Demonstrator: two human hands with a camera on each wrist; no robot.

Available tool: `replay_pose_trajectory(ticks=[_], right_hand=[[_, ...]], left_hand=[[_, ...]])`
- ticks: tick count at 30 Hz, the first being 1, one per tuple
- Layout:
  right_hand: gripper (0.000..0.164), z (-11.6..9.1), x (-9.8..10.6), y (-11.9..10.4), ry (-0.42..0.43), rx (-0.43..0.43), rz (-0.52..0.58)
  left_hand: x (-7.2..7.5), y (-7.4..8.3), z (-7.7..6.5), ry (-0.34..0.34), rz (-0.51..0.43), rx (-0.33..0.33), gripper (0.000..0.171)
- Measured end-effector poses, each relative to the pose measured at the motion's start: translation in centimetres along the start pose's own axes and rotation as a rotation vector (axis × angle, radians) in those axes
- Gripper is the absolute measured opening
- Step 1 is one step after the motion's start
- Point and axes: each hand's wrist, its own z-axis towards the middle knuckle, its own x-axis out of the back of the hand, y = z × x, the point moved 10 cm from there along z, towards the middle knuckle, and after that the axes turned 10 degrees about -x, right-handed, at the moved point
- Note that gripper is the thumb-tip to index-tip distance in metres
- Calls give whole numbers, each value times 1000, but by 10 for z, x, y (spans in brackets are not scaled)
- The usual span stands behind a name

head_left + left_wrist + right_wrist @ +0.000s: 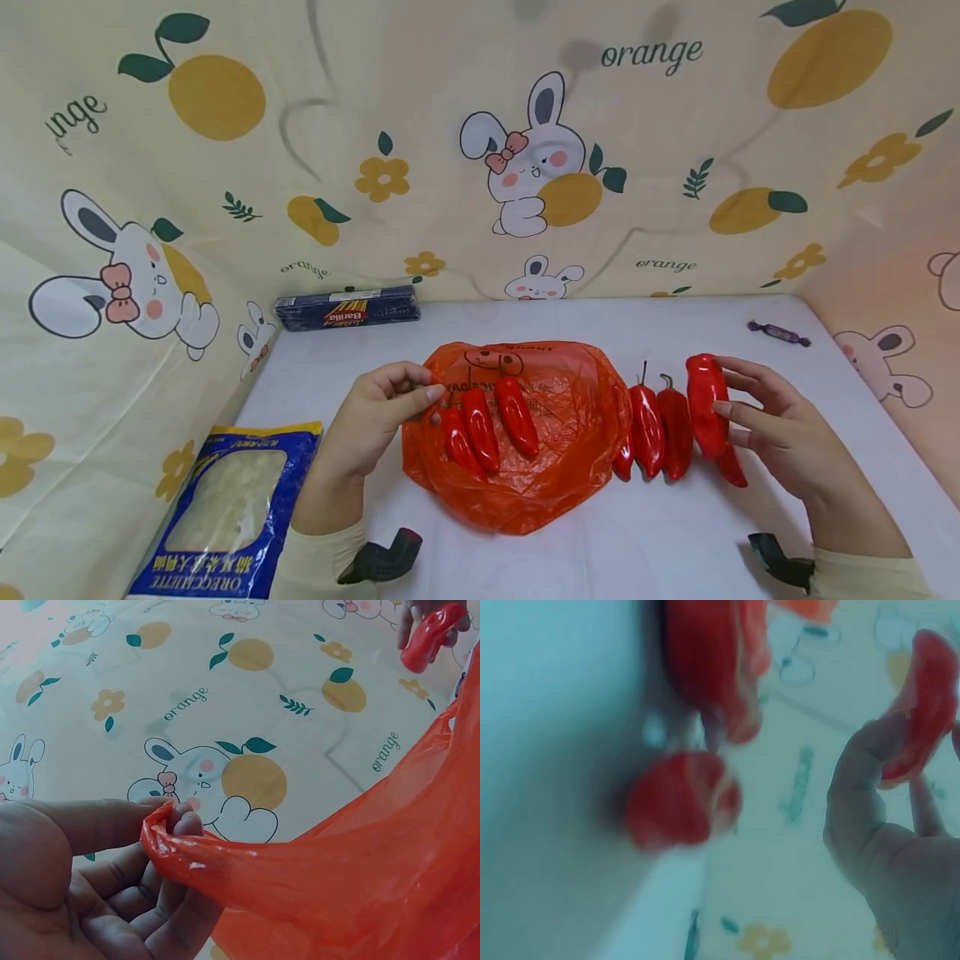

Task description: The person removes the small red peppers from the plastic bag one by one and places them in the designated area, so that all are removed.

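My left hand point(371, 421) pinches the left rim of a red plastic bag point(573, 450); the left wrist view shows the bunched film point(187, 851) between thumb and fingers. Three glossy red peppers point(516, 418) lie in the spread-out bag, side by side. My right hand point(776, 421) grips another red pepper point(705, 404) between thumb and fingers, held upright above the table. In the right wrist view this pepper point(930, 697) is clear of the others. Several red peppers point(647, 429) lie in a row right of the bag, one point(733, 468) partly hidden behind the held one.
A blue pasta bag point(232, 500) lies at the front left, beside my left forearm. A dark blue spaghetti pack point(348, 308) stands at the back left. One small purple wrapped candy point(778, 333) lies at the back right. Patterned cloth point(450, 225) hangs behind the white table point(570, 321).
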Motion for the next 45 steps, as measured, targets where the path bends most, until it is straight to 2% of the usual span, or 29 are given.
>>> replay_pose_trajectory(ticks=[5,10,14,17,22,25,32,45], right_hand=[[69,-3,31,10,41,10,96],[69,-5,59,27,78,-43,187],[67,-6,73,42,78,-65,206],[65,-6,79,54,109,-107,111],[66,-4,80,70,149,-215,-256],[66,-2,75,73,128,-244,-379],[72,0,67,74,116,-293,-409],[76,0,61,73,104,-295,-397]], left_hand=[[0,0,-1,0,2,2,13],[0,-1,-1,0,8,2,14],[0,-1,-1,5,5,6,13],[0,-1,-1,7,1,10,14],[0,0,-2,7,7,9,14],[1,0,-2,7,12,8,15],[0,0,-1,5,10,8,14],[1,1,-1,13,3,1,14]])
